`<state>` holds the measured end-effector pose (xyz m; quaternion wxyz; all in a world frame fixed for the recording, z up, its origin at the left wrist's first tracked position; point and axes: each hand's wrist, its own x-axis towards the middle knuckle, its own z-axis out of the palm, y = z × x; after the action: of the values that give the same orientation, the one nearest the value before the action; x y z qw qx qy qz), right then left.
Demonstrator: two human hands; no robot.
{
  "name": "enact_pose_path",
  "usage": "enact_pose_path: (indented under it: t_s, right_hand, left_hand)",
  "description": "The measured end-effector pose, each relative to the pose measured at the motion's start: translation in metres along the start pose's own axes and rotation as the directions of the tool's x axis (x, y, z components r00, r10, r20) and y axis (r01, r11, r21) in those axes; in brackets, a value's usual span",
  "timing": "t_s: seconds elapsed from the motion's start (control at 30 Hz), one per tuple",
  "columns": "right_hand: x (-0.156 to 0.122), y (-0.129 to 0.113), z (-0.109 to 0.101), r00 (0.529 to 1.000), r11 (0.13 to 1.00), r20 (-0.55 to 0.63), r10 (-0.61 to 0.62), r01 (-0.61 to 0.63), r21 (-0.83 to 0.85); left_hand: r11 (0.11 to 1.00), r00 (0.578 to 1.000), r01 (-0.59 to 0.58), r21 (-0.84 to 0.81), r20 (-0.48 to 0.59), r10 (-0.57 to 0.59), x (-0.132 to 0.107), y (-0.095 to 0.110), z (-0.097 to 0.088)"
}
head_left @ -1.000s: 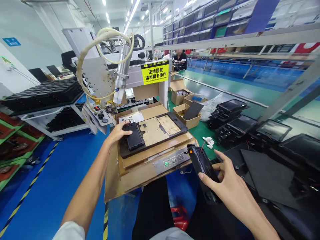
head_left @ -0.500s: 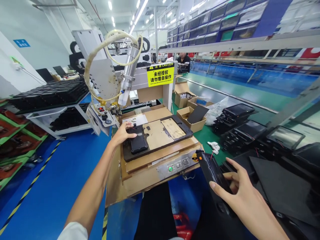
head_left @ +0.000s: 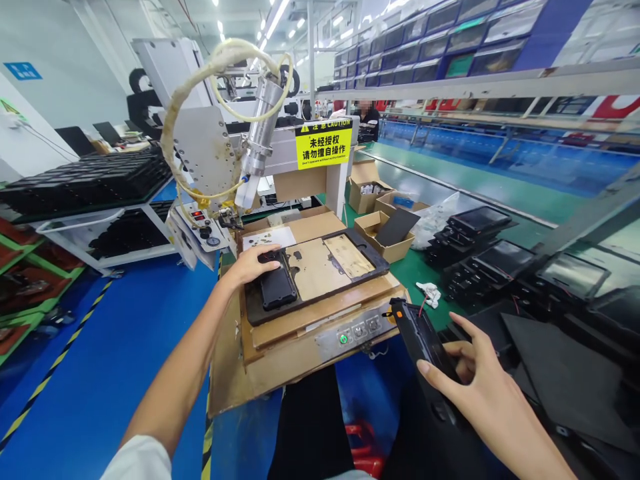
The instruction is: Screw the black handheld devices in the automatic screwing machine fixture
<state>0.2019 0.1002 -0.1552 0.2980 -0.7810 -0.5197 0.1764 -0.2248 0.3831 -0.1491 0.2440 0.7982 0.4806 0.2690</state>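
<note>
A small black rectangular casing (head_left: pixel 277 285) lies flat at the left end of a dark frame fixture (head_left: pixel 345 287). My left hand (head_left: pixel 255 264) is at its far end, thumb on top and fingers round the far edge, closed on it. My right hand (head_left: pixel 465 373) grips a longer black plastic housing (head_left: pixel 425 340), thumb on the near side and some fingers behind it; the index finger points away. This housing is held tilted, off the worktable's right front corner. It has an orange spot and a thin red wire near its upper end.
A dispensing machine with a metal cylinder (head_left: pixel 260 127) and looped hose stands behind the fixture. Buttons, one lit green, sit on a front panel (head_left: pixel 357 331). Stacked black housings (head_left: pixel 475 227) and dark sheets (head_left: pixel 565 373) lie right. Cardboard boxes (head_left: pixel 385 237) stand beyond; a person (head_left: pixel 369 123) is far back.
My left hand's fingers have slid slightly right across the casing's far end. My right hand keeps its hold on the housing. The view has turned a little.
</note>
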Motion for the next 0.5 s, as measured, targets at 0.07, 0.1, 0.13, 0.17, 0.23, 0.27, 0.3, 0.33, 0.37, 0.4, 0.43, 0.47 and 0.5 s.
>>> enact_pose_path:
  t_s: [0.07, 0.1, 0.13, 0.17, 0.23, 0.27, 0.3, 0.33, 0.37, 0.4, 0.43, 0.47, 0.5]
  right_hand:
    - [-0.003, -0.005, -0.002, 1.000, 1.000, 0.011, 0.006, -0.006, 0.014]
    - [-0.003, -0.007, -0.003, 1.000, 1.000, 0.017, 0.010, -0.010, 0.021]
    - [-0.004, -0.007, -0.004, 1.000, 1.000, 0.021, 0.012, -0.012, 0.025]
    - [-0.004, -0.007, -0.004, 1.000, 1.000, 0.022, 0.012, -0.012, 0.028]
    - [-0.004, -0.004, -0.003, 1.000, 1.000, 0.020, 0.000, -0.001, 0.030]
    - [-0.004, -0.003, -0.003, 1.000, 0.999, 0.015, -0.007, 0.007, 0.033]
    - [-0.004, -0.001, -0.002, 1.000, 0.999, 0.008, -0.014, 0.014, 0.038]
    - [-0.005, 0.000, -0.001, 1.000, 0.999, 0.003, -0.018, 0.018, 0.045]
    - [-0.006, 0.001, 0.001, 1.000, 0.998, 0.003, -0.020, 0.020, 0.054]
    - [-0.007, 0.001, 0.002, 1.000, 0.998, 0.010, -0.021, 0.020, 0.065]
    - [-0.008, 0.002, 0.004, 1.000, 0.997, 0.021, -0.020, 0.019, 0.073]
    - [-0.008, 0.002, 0.006, 0.999, 0.997, 0.035, -0.019, 0.016, 0.077]
    - [-0.009, 0.001, 0.007, 0.999, 0.997, 0.041, -0.018, 0.015, 0.078]
  left_hand:
    - [1.000, 0.999, -0.019, 0.023, 0.036, 0.018, 0.002, 0.003, -0.003]
    - [0.999, 0.998, -0.025, 0.040, 0.050, 0.023, 0.002, 0.004, -0.003]
    - [0.998, 0.998, -0.027, 0.063, 0.057, 0.024, 0.002, 0.007, -0.003]
    - [0.995, 0.998, -0.024, 0.093, 0.053, 0.019, 0.001, 0.010, -0.001]
    - [0.984, 1.000, 0.005, 0.177, 0.013, -0.007, -0.004, 0.019, 0.007]
    - [0.974, 0.999, 0.030, 0.225, -0.023, -0.026, -0.008, 0.024, 0.013]
    - [0.961, 0.997, 0.060, 0.271, -0.063, -0.045, -0.012, 0.030, 0.020]
    - [0.946, 0.993, 0.091, 0.312, -0.103, -0.061, -0.016, 0.037, 0.028]
    - [0.930, 0.987, 0.118, 0.348, -0.140, -0.073, -0.020, 0.043, 0.036]
    - [0.916, 0.982, 0.140, 0.377, -0.172, -0.079, -0.023, 0.049, 0.044]
    - [0.903, 0.977, 0.157, 0.400, -0.197, -0.082, -0.026, 0.055, 0.051]
    - [0.893, 0.973, 0.169, 0.418, -0.217, -0.083, -0.029, 0.059, 0.057]
    - [0.885, 0.970, 0.176, 0.431, -0.231, -0.081, -0.030, 0.062, 0.061]
